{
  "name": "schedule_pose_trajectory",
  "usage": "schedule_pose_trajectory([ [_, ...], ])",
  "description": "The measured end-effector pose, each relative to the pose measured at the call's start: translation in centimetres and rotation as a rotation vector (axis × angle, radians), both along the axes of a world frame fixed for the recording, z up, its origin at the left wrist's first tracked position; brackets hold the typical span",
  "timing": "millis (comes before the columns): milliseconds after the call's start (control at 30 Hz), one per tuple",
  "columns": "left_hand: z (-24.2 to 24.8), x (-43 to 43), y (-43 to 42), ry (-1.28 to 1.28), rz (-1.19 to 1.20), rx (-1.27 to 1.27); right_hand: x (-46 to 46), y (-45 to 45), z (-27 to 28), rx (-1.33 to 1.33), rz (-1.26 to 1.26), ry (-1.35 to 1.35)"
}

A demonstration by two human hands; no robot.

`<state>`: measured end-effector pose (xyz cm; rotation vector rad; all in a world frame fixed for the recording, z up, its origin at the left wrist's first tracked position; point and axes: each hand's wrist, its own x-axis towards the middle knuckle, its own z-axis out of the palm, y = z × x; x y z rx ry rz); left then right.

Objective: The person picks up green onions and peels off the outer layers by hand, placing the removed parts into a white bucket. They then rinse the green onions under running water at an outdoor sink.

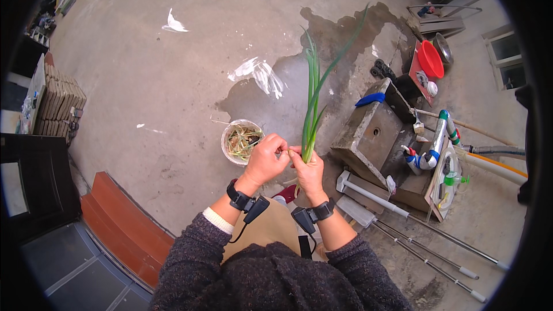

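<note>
Several green onions stand upright in my right hand, which grips them around their pale lower stalks. Their long green leaves point away from me, and a pale end hangs below the hand. My left hand is close beside it, fingers curled and thumb drawn in, the fingertips meeting those of my right hand. A small yellowish bit seems to lie between the fingertips, but which hand pinches it is unclear. Just beyond my left hand, a white bucket on the floor holds dry trimmings. My left hand covers part of its rim.
To the right stands a concrete sink with a blue cloth on its edge and a wrapped pipe. Long-handled mops lie nearby. Wet concrete spreads ahead. A red-brown step is at left, a red basin far right.
</note>
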<state>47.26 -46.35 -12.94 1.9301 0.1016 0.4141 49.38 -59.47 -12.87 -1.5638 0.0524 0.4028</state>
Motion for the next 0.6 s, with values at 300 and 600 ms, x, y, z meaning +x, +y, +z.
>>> schedule_pose_trajectory([
  [300, -0.7, -0.8, 0.2, 0.143, 0.036, -0.224, -0.3, 0.6, -0.6, -0.062, 0.041, -0.115],
  [600, -3.4, -1.9, 0.8, 0.229, 0.102, -0.446, -1.0, 1.3, -0.3, -0.046, -0.032, -0.071],
])
